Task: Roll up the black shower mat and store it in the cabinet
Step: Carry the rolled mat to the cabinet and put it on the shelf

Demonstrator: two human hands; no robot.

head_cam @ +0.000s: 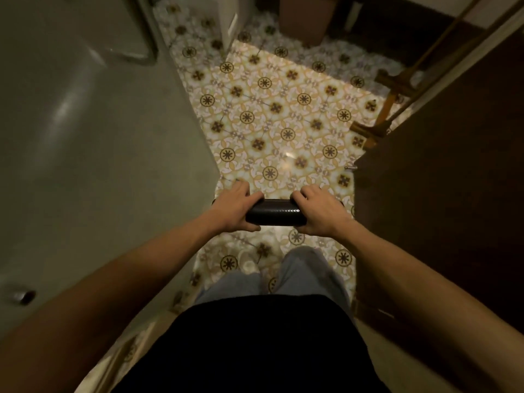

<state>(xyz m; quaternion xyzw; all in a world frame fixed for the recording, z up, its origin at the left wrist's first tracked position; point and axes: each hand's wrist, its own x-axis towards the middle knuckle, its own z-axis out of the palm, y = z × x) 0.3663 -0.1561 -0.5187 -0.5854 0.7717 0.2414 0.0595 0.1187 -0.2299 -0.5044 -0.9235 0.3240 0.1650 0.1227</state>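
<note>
The black shower mat [274, 212] is rolled into a tight horizontal tube held in the air above the patterned floor, in front of my legs. My left hand [236, 209] grips its left end and my right hand [317, 211] grips its right end, so only the middle of the roll shows. A dark brown cabinet [442, 194] fills the right side of the view, its front standing just right of my right hand. I cannot tell whether its door is open.
A pale bathtub [85, 143] runs along the left, its drain [25, 296] near the lower left. Yellow patterned floor tiles [272, 114] stretch ahead. Wooden poles [397, 89] lean at the upper right, and a brown bin [306, 18] stands at the far end.
</note>
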